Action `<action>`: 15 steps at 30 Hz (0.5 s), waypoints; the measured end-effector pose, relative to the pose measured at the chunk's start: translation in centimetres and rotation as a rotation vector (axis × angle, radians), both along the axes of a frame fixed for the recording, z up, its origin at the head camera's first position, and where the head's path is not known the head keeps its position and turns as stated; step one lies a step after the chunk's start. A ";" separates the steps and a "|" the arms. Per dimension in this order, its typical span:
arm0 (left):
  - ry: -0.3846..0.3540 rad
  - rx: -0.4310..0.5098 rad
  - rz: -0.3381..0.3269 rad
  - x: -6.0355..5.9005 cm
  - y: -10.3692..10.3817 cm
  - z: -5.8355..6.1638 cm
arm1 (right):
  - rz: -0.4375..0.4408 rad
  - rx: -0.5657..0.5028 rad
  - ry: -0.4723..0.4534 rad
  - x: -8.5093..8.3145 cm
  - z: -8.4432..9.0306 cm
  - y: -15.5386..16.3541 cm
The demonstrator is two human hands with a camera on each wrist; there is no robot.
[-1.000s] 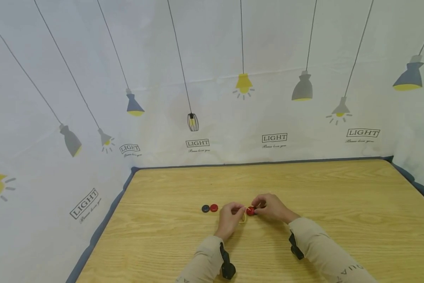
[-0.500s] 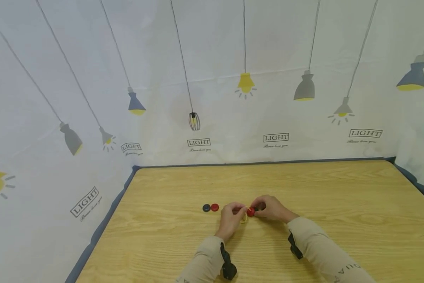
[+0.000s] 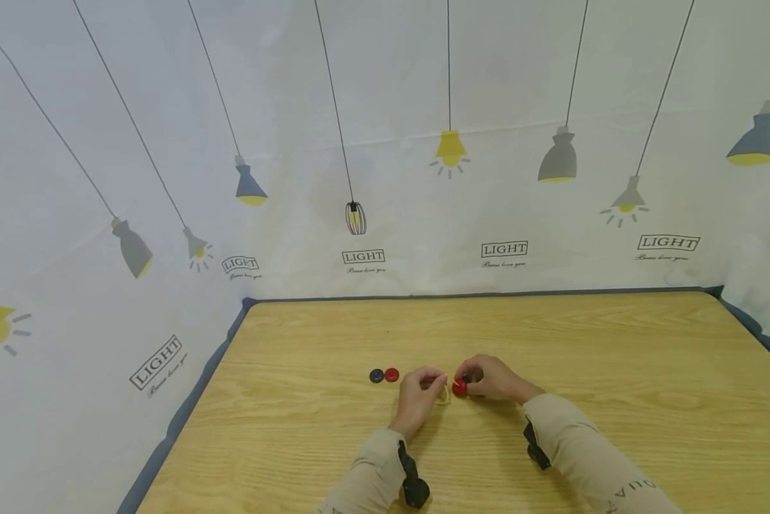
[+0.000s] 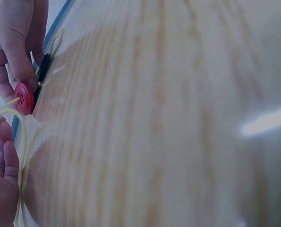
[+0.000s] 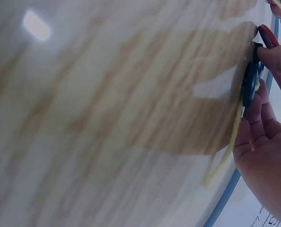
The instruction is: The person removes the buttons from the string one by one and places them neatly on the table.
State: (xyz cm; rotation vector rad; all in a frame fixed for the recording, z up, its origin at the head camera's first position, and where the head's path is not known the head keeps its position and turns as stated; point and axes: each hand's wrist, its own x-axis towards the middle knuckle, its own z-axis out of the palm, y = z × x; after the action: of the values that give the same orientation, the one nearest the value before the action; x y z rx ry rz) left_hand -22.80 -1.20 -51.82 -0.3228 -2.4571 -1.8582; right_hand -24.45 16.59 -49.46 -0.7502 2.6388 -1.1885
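Note:
My left hand pinches a yellow cord between thumb and fingers, and slack cord loops below it. The cord runs into a hole of a red button, which stands tilted on edge close over the table. My right hand pinches at this button and the dark buttons behind it, thumb in front and fingers behind. From the dark buttons a cord tail trails down to the tabletop. Both hands are close together, with the red button between them.
A dark blue button and another red button lie side by side on the wooden table, left of my left hand. A lamp-printed cloth stands behind the table's far edge.
The red button in my right hand has shifted slightly right and towards me, widening the gap to my left fingers. My left hand has barely moved.

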 end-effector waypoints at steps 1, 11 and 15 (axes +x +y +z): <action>0.004 -0.001 0.000 0.0 0.0 0.0 | 0.004 -0.007 -0.004 0.0 0.0 0.0; -0.034 0.034 0.019 0.2 -0.1 0.1 | -0.020 -0.036 0.001 0.5 0.0 0.1; -0.055 0.040 0.027 0.1 -0.2 -0.1 | -0.030 -0.035 0.013 0.6 0.1 0.1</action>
State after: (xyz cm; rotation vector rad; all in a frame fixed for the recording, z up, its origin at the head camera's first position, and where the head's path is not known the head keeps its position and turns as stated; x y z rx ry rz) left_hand -22.75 -1.45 -51.93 -0.2385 -2.4416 -1.9283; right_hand -23.87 16.74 -49.41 -0.7286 2.6556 -1.2443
